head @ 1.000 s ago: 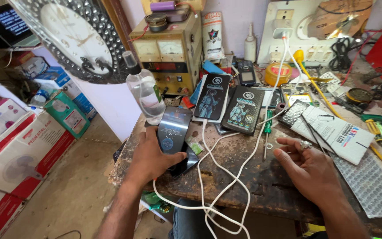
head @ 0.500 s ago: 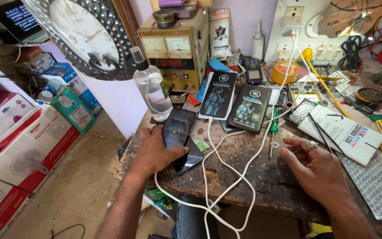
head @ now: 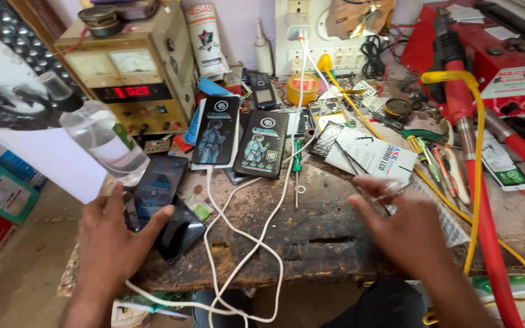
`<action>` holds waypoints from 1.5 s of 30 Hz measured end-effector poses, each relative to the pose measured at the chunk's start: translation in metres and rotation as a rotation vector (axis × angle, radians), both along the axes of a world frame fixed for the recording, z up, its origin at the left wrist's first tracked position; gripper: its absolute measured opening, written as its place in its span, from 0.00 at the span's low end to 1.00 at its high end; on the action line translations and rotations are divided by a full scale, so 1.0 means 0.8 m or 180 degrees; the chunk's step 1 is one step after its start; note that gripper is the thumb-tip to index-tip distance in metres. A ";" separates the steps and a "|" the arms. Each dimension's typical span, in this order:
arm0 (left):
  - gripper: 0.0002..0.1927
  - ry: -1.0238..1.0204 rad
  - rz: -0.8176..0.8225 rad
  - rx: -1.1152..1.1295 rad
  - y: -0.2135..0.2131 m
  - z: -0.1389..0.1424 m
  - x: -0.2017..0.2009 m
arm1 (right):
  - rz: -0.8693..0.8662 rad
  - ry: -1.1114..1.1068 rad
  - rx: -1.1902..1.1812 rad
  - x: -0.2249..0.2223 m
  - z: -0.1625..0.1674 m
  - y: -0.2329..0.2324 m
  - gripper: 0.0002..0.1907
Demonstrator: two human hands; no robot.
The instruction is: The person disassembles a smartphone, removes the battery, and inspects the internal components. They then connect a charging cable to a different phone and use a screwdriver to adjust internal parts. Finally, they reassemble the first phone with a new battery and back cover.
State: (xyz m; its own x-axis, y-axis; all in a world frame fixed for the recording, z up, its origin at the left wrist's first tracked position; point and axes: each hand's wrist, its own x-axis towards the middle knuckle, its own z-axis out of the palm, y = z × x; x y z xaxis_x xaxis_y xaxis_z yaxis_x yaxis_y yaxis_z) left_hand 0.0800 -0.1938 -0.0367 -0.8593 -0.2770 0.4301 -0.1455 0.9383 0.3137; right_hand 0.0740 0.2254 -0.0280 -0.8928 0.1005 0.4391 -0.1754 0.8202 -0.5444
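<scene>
The left hand (head: 112,243) grips a dark phone (head: 153,193) at the near left corner of the table (head: 311,237), thumb along one edge and fingers around the other, screen up and tilted. Under it lies a second black phone (head: 180,234), flat on the table and touching the first. A white cable (head: 238,243) loops from the wall sockets across the table and hangs off the front edge beside these phones.

The right hand (head: 405,234) hovers low over the table's right half with its fingers loosely curled; it is blurred, and something thin and glassy shows at its fingertips, so I cannot tell what, if anything, it holds.

A clear plastic bottle (head: 95,136) stands tilted just behind the held phone, holding clear liquid in its lower part. Two flat black boxes with a printed figure (head: 238,136) lie side by side in the middle of the table. Behind them stands a tall printed can (head: 205,39), and a small round yellow tub (head: 302,88) with its lid on. On top of the power supply (head: 129,79) sits a round tin (head: 99,18); its contents are hidden.
</scene>
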 end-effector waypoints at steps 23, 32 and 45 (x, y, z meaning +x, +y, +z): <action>0.32 0.0406 -0.2508 -0.0822 0.102 -0.122 0.049 | -0.0414 -0.0882 0.1895 -0.209 0.044 0.091 0.12; 0.34 0.0201 -0.2306 -0.0218 0.126 0.012 -0.042 | 0.0267 -0.1094 0.2495 -0.134 0.036 0.038 0.34; 0.19 -0.0196 -0.2331 -0.1246 0.165 0.018 -0.140 | 0.1033 0.0097 -0.2136 -0.151 0.037 0.102 0.08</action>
